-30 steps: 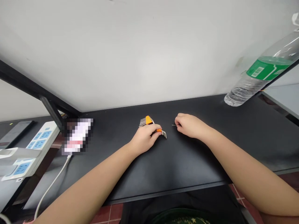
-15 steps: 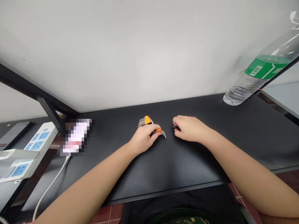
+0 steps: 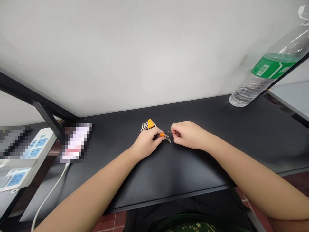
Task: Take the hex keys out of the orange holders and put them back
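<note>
A set of metal hex keys in an orange holder point(image 3: 150, 124) lies on the black table point(image 3: 193, 174) near the wall. My left hand point(image 3: 146, 142) is closed over the set, fingers curled on its near end. Close to its right, my right hand point(image 3: 187, 134) pinches one thin hex key point(image 3: 169, 132), whose tip points left toward the bent ends of the keys in the holder.
A clear water bottle with a green label point(image 3: 265, 75) stands at the back right. A blurred phone point(image 3: 76, 141) with a white cable point(image 3: 48, 196) lies at the left, beside white power strips point(image 3: 31, 149). A white wall closes the back.
My right hand has slid left with the thin hex key, closing the gap to the set. My left hand has stayed on the holder.
</note>
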{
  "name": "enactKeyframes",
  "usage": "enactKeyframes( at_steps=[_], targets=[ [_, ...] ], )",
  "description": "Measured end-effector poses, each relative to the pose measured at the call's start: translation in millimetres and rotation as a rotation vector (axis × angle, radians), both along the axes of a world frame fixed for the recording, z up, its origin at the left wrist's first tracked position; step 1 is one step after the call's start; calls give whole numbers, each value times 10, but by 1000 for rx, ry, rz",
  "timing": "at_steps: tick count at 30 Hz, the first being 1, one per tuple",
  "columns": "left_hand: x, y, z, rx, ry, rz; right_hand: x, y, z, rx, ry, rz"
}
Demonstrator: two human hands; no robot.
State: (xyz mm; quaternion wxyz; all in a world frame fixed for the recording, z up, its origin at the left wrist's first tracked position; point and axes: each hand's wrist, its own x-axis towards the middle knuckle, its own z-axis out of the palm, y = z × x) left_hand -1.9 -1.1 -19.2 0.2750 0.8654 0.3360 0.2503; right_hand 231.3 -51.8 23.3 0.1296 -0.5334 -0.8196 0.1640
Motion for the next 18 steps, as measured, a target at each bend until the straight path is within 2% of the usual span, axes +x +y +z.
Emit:
enactKeyframes(
  at_steps=[4,18],
  targets=[
    [2,-1,7,-29,9,2,-11,-28,-13,18,97,91],
    [-4,3,7,4,20,-3,38,-25,14,41,129,164]
  ],
)
